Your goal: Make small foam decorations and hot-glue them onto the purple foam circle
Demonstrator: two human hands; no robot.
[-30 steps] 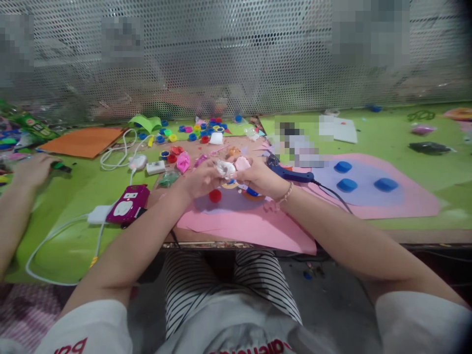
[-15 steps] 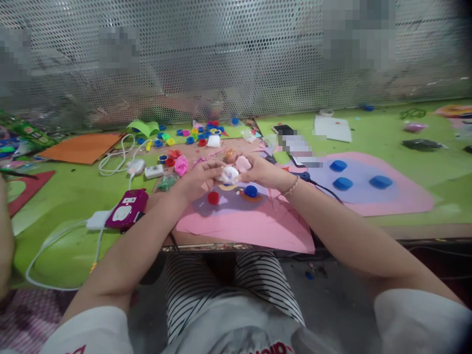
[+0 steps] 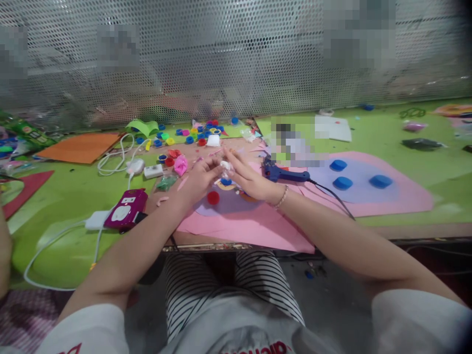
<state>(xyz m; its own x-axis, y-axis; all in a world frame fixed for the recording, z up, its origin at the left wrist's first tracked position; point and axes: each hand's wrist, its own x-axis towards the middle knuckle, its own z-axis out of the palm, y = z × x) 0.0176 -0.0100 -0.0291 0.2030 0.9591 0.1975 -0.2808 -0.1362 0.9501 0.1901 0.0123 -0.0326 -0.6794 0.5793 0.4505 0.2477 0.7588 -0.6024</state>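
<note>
A small white lump (image 3: 226, 169) is between my two hands, above a purple and pink paper piece (image 3: 236, 226). My left hand (image 3: 201, 179) grips it from the left with bent fingers. On the other side, my right hand (image 3: 250, 179) has its fingers stretched out, pointing up and left, and its palm side against the lump. Just below the hands lie a red cap (image 3: 213, 198) and a blue cap (image 3: 226, 182). An orange piece is partly hidden under my right hand.
A blue glue gun (image 3: 289, 174) with a black cord lies right of my hands. Further right, three blue caps sit on pink and purple paper (image 3: 409, 196). A magenta power box (image 3: 127, 210) with white cables is at left. Several coloured caps lie behind. Another person's arm shows at the left edge.
My right hand has turned, its fingers now straighter over the white lump. The pinkish piece formerly in it is no longer visible. The glue gun and the blue cap below my hands are more exposed.
</note>
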